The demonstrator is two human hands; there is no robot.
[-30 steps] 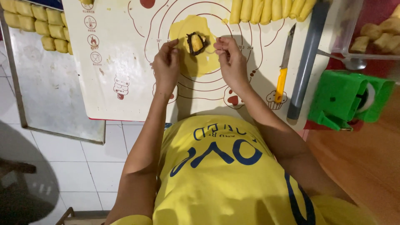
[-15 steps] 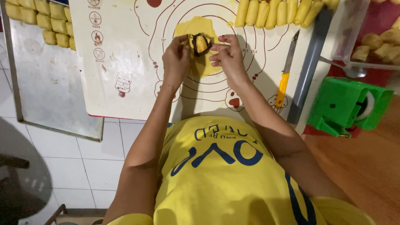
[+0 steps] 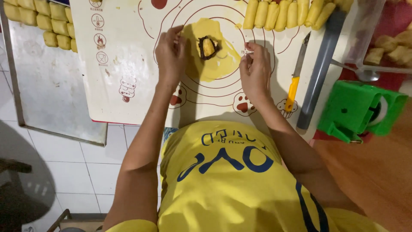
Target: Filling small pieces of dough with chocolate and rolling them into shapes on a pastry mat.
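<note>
A flat yellow dough sheet [image 3: 219, 60] lies on a white baking mat [image 3: 128, 64] printed with red circles. A yellow banana piece with dark filling [image 3: 208, 47] sits near the sheet's top. My left hand [image 3: 171, 53] rests at the dough's left edge, fingertips pinching or touching it. Just right of the dough, my right hand [image 3: 255, 71] hovers with fingers curled, holding nothing that I can see.
Rolled yellow pieces [image 3: 292, 13] line the mat's top right. A metal tray [image 3: 47, 86] at left holds several yellow pieces [image 3: 38, 17]. A yellow-handled knife [image 3: 296, 77], a grey rod [image 3: 319, 73], a green plastic tool [image 3: 358, 111] and a clear container [image 3: 386, 43] lie right.
Both hands have let go of the filling and moved apart to the dough's left and right sides. The filling now lies uncovered on the dough.
</note>
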